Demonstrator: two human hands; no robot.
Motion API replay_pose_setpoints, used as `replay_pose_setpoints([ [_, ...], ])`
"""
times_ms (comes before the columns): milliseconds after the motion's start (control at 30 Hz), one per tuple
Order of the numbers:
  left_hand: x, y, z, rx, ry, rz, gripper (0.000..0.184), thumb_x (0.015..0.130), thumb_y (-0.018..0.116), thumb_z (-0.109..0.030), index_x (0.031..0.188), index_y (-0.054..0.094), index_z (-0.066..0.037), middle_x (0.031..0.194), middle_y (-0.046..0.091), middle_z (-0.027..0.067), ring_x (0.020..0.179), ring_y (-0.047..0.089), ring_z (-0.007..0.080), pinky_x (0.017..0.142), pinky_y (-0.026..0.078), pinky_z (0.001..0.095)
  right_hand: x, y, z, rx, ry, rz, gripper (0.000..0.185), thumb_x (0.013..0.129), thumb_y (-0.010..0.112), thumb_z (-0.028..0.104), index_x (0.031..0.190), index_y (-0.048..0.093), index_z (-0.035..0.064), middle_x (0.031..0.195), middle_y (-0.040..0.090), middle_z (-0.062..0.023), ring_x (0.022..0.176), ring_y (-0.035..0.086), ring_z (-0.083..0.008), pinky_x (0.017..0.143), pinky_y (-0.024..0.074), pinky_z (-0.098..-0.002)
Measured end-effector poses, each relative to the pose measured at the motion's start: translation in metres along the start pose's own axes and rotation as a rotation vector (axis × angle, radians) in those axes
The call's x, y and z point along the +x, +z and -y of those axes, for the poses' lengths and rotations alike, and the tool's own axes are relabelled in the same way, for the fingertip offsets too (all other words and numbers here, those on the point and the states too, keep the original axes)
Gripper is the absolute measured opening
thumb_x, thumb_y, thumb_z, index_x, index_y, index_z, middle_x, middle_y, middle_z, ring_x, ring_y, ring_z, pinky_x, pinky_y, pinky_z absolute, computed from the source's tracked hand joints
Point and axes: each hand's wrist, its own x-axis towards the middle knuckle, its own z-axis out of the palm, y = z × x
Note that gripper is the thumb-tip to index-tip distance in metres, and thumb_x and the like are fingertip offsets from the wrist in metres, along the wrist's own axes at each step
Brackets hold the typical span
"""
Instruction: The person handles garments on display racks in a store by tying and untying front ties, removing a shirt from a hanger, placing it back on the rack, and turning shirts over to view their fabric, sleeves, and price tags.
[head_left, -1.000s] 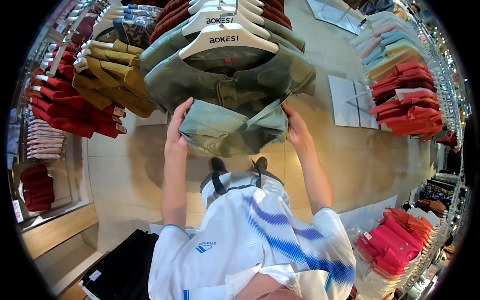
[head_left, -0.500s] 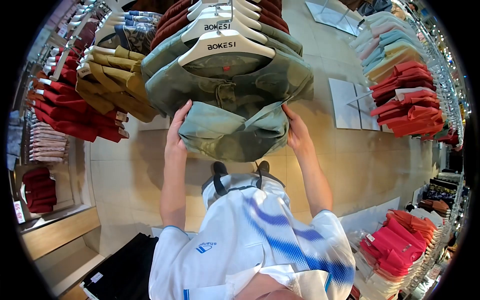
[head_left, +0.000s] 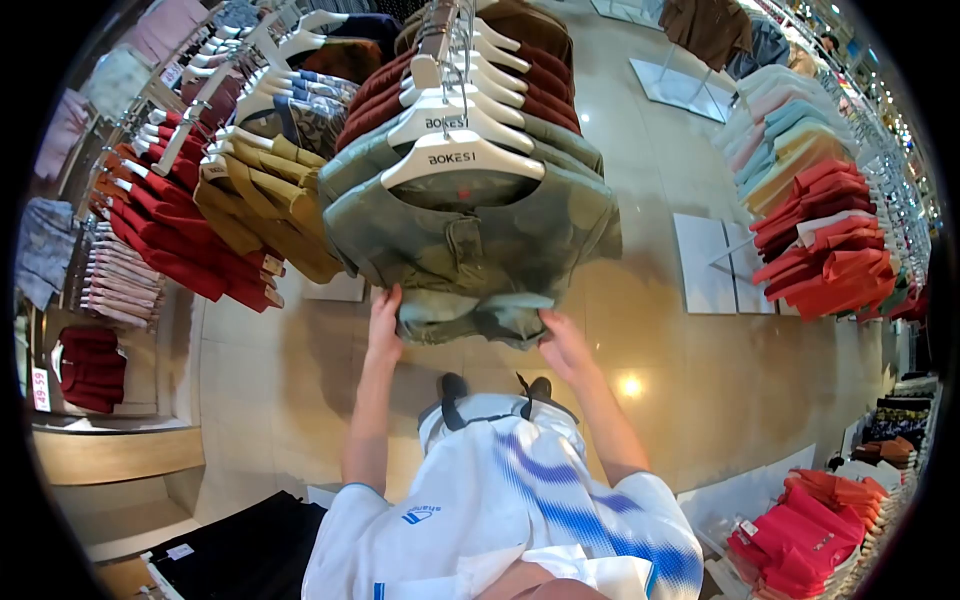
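Observation:
A green camouflage garment (head_left: 480,235) hangs at the front of a rack on a white hanger (head_left: 462,157) marked BOKESI. Its lower part is folded up, with a little of the pale blue-green inner side showing. My left hand (head_left: 385,318) grips the garment's lower edge at its left side. At the right side, my right hand (head_left: 562,345) holds the same edge, fingers partly hidden by the cloth.
Behind it hang more green and dark red garments (head_left: 365,112). Mustard garments (head_left: 270,190) and red ones (head_left: 170,230) hang at left. Red tops (head_left: 825,240) hang at right, pink ones (head_left: 800,535) at lower right, black clothing (head_left: 240,550) at lower left.
Both hands have moved down in view and closer together with the garment's lower edge. Less of the pale inner side shows. The view has shifted, with more of the rack visible.

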Motion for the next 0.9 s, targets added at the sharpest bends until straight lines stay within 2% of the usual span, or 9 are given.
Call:
replay_pose_setpoints([
  [100,-0.008,-0.017,0.025,0.256,0.092,-0.026,0.027,0.097,0.06,-0.031,0.08,0.056,-0.009,0.076,0.05,-0.0062,0.073,0.047,0.0068,0.066,0.039,0.0263,0.0,-0.01,-0.014,-0.192,-0.048,-0.123,0.021,0.098,0.054,0.024,0.102,0.065,0.0062,0.091,0.064,0.002,0.074,0.052,-0.0072,0.062,0.0374,-0.0248],
  [133,-0.011,-0.017,0.029,0.252,0.11,-0.028,0.027,0.097,0.06,-0.031,0.08,0.056,-0.009,0.076,0.05,-0.0062,0.073,0.047,0.0068,0.066,0.039,0.0263,0.0,-0.013,-0.018,-0.258,-0.068,-0.175,0.021,0.097,0.056,0.024,0.093,0.067,0.007,0.08,0.062,0.0055,0.066,0.046,-0.0039,0.056,0.0314,-0.023],
  [200,-0.016,-0.016,0.033,0.495,0.102,-0.05,0.04,0.097,0.059,-0.033,0.068,0.043,-0.011,0.068,0.033,-0.0077,0.066,0.029,0.0057,0.057,0.025,0.0262,0.016,-0.029,-0.033,-0.322,-0.108,-0.171,0.02,0.097,0.056,0.022,0.091,0.067,0.007,0.077,0.062,0.0052,0.065,0.047,-0.0038,0.057,0.0329,-0.0228],
  [367,-0.017,-0.015,0.047,0.542,0.211,-0.098,0.038,0.097,0.058,-0.031,0.071,0.045,-0.007,0.067,0.035,-0.004,0.065,0.032,0.0088,0.058,0.028,0.0278,0.032,-0.031,-0.04,-0.527,-0.186,-0.109,0.023,0.095,0.06,0.019,0.074,0.059,0.0089,0.065,0.048,0.0088,0.058,0.035,-0.0019,0.05,0.0244,-0.0249],
  [467,-0.014,-0.013,0.061,0.712,0.29,-0.143,0.03,0.093,0.06,-0.023,0.081,0.052,0.003,0.069,0.047,0.0072,0.068,0.041,0.0157,0.064,0.037,0.0322,0.029,-0.019,-0.029,-0.682,-0.3,-0.011,0.027,0.092,0.063,0.018,0.068,0.054,0.0094,0.06,0.046,0.0081,0.055,0.035,-0.0023,0.048,0.0252,-0.0246],
  [600,-0.031,-0.005,0.073,0.712,0.241,-0.159,0.027,0.095,0.058,-0.021,0.079,0.05,0.0,0.068,0.04,0.0027,0.066,0.036,0.0128,0.06,0.034,0.0311,0.023,-0.048,-0.039,-0.72,-0.313,0.106,0.029,0.088,0.066,0.016,0.064,0.052,0.0091,0.059,0.046,0.0066,0.054,0.037,-0.0032,0.048,0.0275,-0.0241],
  [700,-0.045,-0.012,0.095,0.726,0.229,-0.224,0.027,0.093,0.059,-0.019,0.077,0.049,0.0,0.067,0.04,0.0031,0.065,0.037,0.0124,0.06,0.034,0.0311,0.02,-0.061,-0.04,-0.978,-0.252,0.123,0.028,0.088,0.064,0.02,0.066,0.055,0.0045,0.059,0.049,0.0012,0.055,0.042,-0.0032,0.049,0.0312,-0.0245],
  [767,-0.049,-0.023,0.114,0.788,0.241,-0.275,0.028,0.092,0.06,-0.019,0.076,0.05,0.0,0.066,0.044,0.0037,0.065,0.038,0.0123,0.059,0.035,0.0317,0.009,-0.054,-0.033,-1.27,-0.172,0.091,0.027,0.087,0.064,0.028,0.081,0.061,0.0014,0.066,0.06,-0.0148,0.058,0.055,-0.0293,0.057,0.0435,-0.0388],
  [900,-0.065,-0.019,0.122,0.882,0.265,-0.402,0.026,0.092,0.06,-0.02,0.079,0.054,0.002,0.066,0.049,0.0104,0.062,0.043,0.0177,0.06,0.039,0.034,0.011,-0.058,-0.052,-1.321,-0.438,0.205,0.033,0.091,0.057,0.029,0.084,0.062,-0.0023,0.074,0.063,-0.0171,0.065,0.061,-0.0237,0.061,0.0439,-0.0411],
])
